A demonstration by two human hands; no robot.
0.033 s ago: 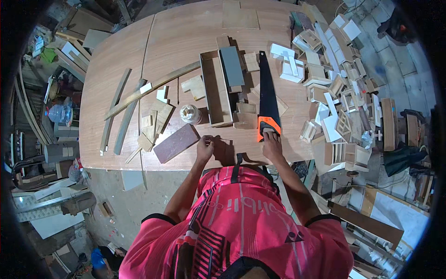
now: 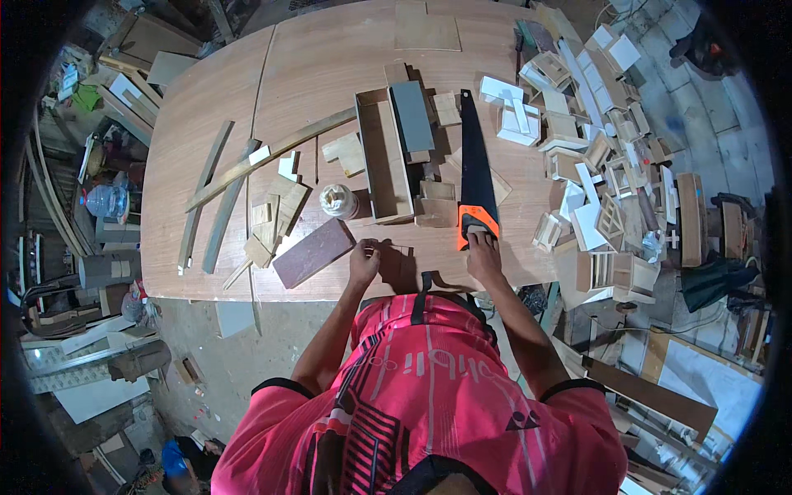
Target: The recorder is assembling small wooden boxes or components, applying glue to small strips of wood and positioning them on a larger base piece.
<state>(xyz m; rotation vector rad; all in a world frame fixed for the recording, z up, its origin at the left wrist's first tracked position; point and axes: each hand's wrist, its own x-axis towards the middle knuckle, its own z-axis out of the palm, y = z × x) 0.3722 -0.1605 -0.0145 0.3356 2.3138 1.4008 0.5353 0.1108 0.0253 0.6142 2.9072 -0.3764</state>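
Observation:
My right hand (image 2: 484,257) is at the near edge of the table, its fingers curled over the orange-and-black handle of a handsaw (image 2: 474,157). The saw lies flat, its dark blade pointing away from me. My left hand (image 2: 364,262) rests on the table with the fingers bent together; what they hold, if anything, is too small to make out. Beside it lies a flat purplish-brown rectangular block (image 2: 313,254), close to the fingertips. Past the hands stand a long, shallow open wooden box (image 2: 383,157) and a whitish jar (image 2: 337,202).
Long wooden strips (image 2: 272,159) lie across the left of the table (image 2: 322,58), near small wood offcuts (image 2: 285,203). A grey-topped block (image 2: 412,115) leans by the box. Several small wooden frames and boxes (image 2: 565,132) pile up along the right side.

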